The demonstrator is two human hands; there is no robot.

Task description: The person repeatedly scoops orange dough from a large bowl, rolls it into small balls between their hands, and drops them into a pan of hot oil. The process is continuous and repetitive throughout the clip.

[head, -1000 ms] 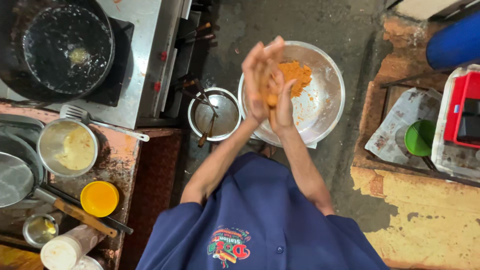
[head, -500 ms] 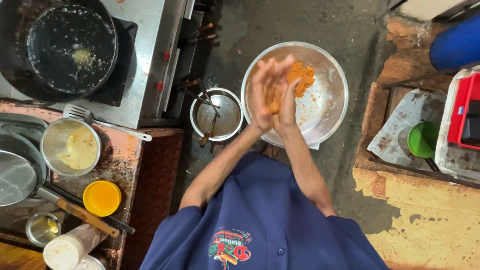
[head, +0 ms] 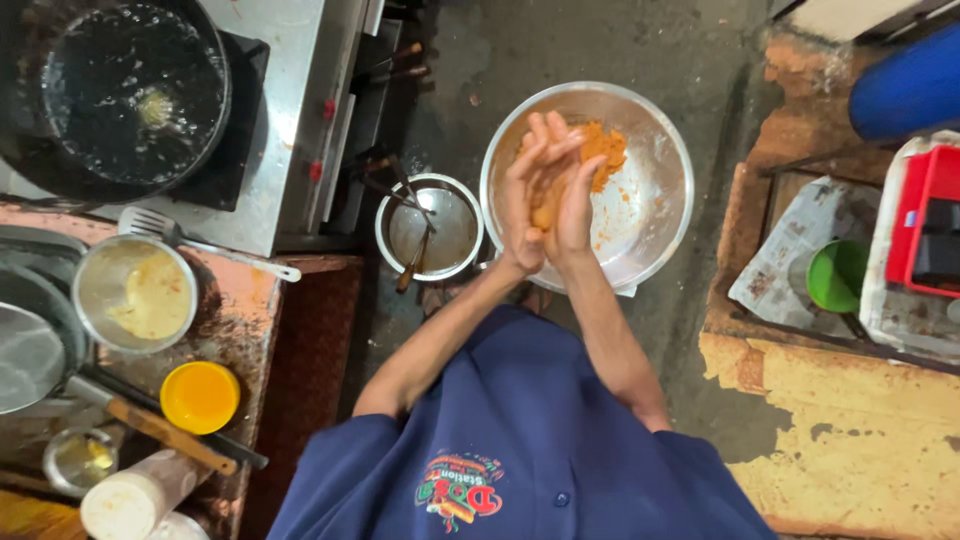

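On the far left a black pan [head: 125,95] of dark oil bubbled on the stove [head: 290,130], with one pale bit frying in it. A slotted turner [head: 200,242] lay at the stove's edge, and below it on the worn bench [head: 240,320] stood a steel pot of yellowish batter [head: 135,293] and a small orange cup [head: 199,396]. Further in, a small steel pot [head: 432,228] with a couple of utensils in it sat on the floor.

Then came the person's hands, raised over a big steel bowl [head: 655,200]. The left hand [head: 527,195] and the right hand [head: 572,210] were pressed palm to palm, the grip closed around a lump of orange dough [head: 545,213] that showed only as a sliver between them. More orange mix [head: 603,148] lay in the bowl just beyond the fingers.

To shape it well, I judged, the palms wanted even, light pressure, kept over the bowl so crumbs fell back in.

On the right a green cup [head: 835,275] rested on a grey tray, beside a red box [head: 925,230].
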